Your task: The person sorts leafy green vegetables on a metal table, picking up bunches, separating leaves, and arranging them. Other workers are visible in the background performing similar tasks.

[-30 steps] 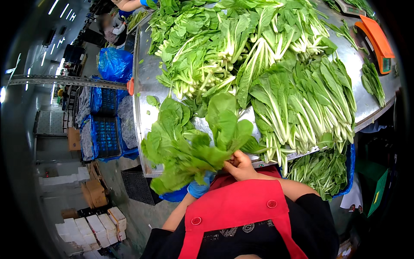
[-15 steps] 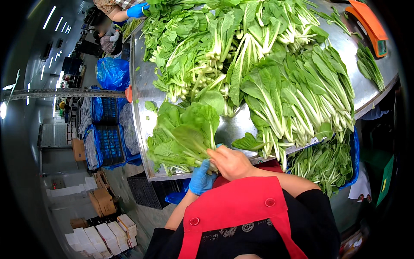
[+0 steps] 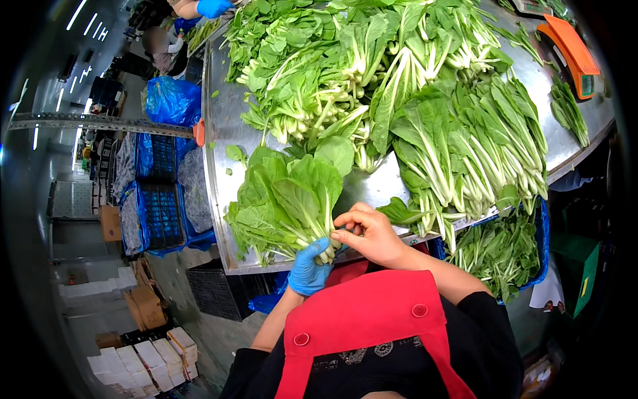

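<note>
My left hand (image 3: 310, 269), in a blue glove, grips a bunch of leafy greens (image 3: 296, 199) by the pale stem ends, with the leaves fanned out over the near left corner of the metal table. Bare and loosely bent, my right hand (image 3: 372, 234) is at the right edge of those stems. Its thumb points at them, the fingers stand a little apart from the thumb, and I see nothing held. A long row of similar greens (image 3: 465, 149) lies to the right of my hands, stems toward me. Beyond the bunch is a large loose heap of greens (image 3: 319, 73).
The steel table (image 3: 232, 123) carries an orange scale (image 3: 570, 50) at far right, beside a small bundle of greens (image 3: 568, 113). A blue-lined crate (image 3: 502, 253) of greens stands below the near edge. A black crate (image 3: 216, 292) stands at left. Another person's gloved hand (image 3: 214, 8) shows at far left.
My right hand has loosened from the stems and shifted slightly right, its fingers parting. My left hand still holds the bunch, now more upright and spread. The other person's gloved hand has moved slightly.
</note>
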A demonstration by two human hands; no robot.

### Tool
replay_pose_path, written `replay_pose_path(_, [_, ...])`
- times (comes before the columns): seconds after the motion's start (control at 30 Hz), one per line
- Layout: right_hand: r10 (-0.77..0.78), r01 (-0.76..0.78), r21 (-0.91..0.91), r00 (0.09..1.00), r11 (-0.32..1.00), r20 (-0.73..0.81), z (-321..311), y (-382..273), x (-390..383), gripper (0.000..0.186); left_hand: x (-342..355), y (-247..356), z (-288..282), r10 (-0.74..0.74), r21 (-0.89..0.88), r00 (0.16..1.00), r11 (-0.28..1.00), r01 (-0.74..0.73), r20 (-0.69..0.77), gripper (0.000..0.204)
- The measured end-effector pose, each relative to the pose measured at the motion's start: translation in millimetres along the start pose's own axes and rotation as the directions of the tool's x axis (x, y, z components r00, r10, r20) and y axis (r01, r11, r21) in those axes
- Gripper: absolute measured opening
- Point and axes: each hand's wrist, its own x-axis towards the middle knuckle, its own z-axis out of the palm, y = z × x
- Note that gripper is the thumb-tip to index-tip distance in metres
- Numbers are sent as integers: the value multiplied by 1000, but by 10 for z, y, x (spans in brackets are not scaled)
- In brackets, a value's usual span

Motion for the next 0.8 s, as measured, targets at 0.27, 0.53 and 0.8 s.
replay_pose_path(0.27, [189,-200,404,980,893,68,269,110,-39,10,-28,99,-127,90,32,996,996,-89,-23,22])
replay_pose_path(0.53, [-195,213,593,976,776,-96,576,20,-106,11,-169,378,-87,195,-212,977,954,-210,-92,29])
replay_pose_path(0.8, [114,-93,-214,990,972,89,468,-76,48,25,-256,908,-288,575,-129,813,803,-582,-93,26])
